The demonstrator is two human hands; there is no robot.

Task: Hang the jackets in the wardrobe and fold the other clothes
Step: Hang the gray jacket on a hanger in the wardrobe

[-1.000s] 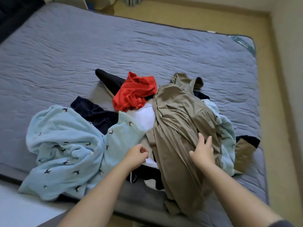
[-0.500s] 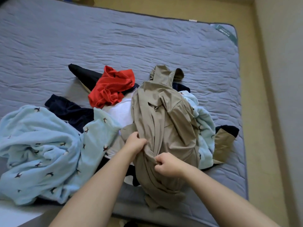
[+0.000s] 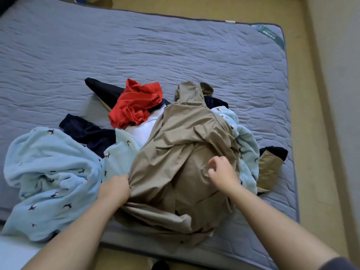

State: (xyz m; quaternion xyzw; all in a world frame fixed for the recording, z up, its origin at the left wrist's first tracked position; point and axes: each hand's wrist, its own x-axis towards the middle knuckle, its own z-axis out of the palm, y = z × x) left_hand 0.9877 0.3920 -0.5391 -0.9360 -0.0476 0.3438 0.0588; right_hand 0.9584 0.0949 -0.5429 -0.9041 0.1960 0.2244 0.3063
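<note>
Head view: the left hand clamps its fingers on the crumpled tan hooded jacket, likely to pull it free for hanging; the right hand hovers with its fingers apart.

Print on the teal corner label is unreadable.

A grey quilted mattress is lying on the yellowish floor and carrying a heap of clothes near its front edge. A light-blue bird-print fleece is spreading over the near left. A navy garment is lying just behind it. A tan jacket is draping over the front edge.
</note>
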